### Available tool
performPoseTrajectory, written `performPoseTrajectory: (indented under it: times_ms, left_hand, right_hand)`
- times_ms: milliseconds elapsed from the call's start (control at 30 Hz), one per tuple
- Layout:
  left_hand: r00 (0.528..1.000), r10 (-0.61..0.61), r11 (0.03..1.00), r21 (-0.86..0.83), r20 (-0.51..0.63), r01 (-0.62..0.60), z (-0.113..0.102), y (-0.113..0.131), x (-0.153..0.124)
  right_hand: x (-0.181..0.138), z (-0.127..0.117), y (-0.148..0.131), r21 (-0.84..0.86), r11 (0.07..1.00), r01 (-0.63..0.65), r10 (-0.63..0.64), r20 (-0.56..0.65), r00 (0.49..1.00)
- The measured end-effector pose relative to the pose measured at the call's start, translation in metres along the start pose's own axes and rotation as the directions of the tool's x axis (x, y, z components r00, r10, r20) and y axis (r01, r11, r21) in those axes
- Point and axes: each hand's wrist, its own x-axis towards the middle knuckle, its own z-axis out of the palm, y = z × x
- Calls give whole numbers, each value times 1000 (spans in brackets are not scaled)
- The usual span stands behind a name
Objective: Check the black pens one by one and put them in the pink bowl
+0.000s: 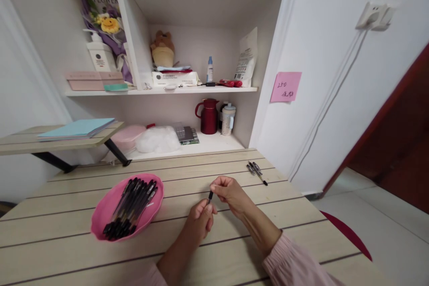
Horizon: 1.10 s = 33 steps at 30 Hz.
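Observation:
Between my two hands is a black pen, its short dark section showing and the rest hidden by fingers. My left hand is closed around its lower part. The fingertips of my right hand pinch the upper end. Left of my hands, a pink scalloped bowl holds a pile of black pens with clear barrels. Beyond my right hand, a dark-tipped pen lies on the table with small clear-and-black pieces beside it, too small to make out.
The slatted wooden table meets a white shelf unit at the back. On its low shelf stand a red jug, a pale cup and a white plastic bag. A raised stand at left carries a blue folder.

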Motion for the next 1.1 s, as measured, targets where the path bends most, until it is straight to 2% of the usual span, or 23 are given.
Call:
performPoseTrajectory:
  times_ms: [167,367,500,567,667,867,1000,1100]
  left_hand:
    - [1000,-26,1000,11,4,26,-2,-3,5]
    - [999,-43,999,12,19,43,-4,-5,8]
    - [999,-43,999,22,18,43,-5,-6,7]
    - [999,-40,999,32,22,39,-5,-6,7]
    - [999,-33,999,34,20,32,-3,-5,6]
    - [999,-41,999,1,-16,41,0,1,2]
    - [999,-35,999,-12,-22,35,1,3,-1]
    - [999,-41,999,-34,-34,40,1,3,-1]
  right_hand:
    - [0,-1,0,-3,999,-40,40,74,996]
    - [0,-2,2,-12,1000,-8,7,-35,999]
    - [-1,-3,1,17,998,-57,55,90,994]
    - [-1,-2,2,18,999,-43,42,63,997]
    - [0,1,3,-19,1000,-4,3,-53,999]
    - [-1,-1,1,23,998,-56,55,76,996]
    - [0,-2,7,14,1000,-26,26,-48,999]
    - [2,-2,9,28,998,-52,52,-3,999]
